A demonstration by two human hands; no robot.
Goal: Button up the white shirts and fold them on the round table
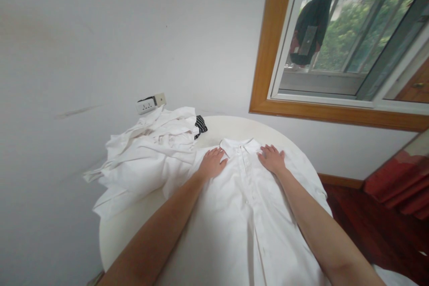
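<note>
**Both hands flat on a white shirt, right up by the collar**

So here's the scene from where I'm standing. A white shirt [244, 214] lies front-up on a round white table [124, 232], buttoned down the middle, collar [239, 144] pointing toward the far wall. It covers most of the near and right part of the tabletop and droops over the right edge.

The left hand [212, 163] sits palm-down just left of the button strip, right below the collar. The right hand [272, 159] mirrors it on the other side. Neither hand is gripping anything: fingers are stretched out flat, lightly fanned, pressing the cloth against the table. My guess is the symmetric placement is there to keep the chest panels flat and the button line straight, since the fabric between the hands looks fairly smooth while the sides are a bit rumpled.

Off to the left, touching the shirt's shoulder, is a messy pile of white clothes [147, 161] hanging partly off the far-left rim. Probably shoved there just to leave working room. A small striped black-and-white piece [200, 125] peeks out at the pile's far end.

A wall socket [150, 103] sits on the wall just behind the pile, and a window [345, 35] with a wooden frame is at far right, with something dark hanging outside it.
</note>
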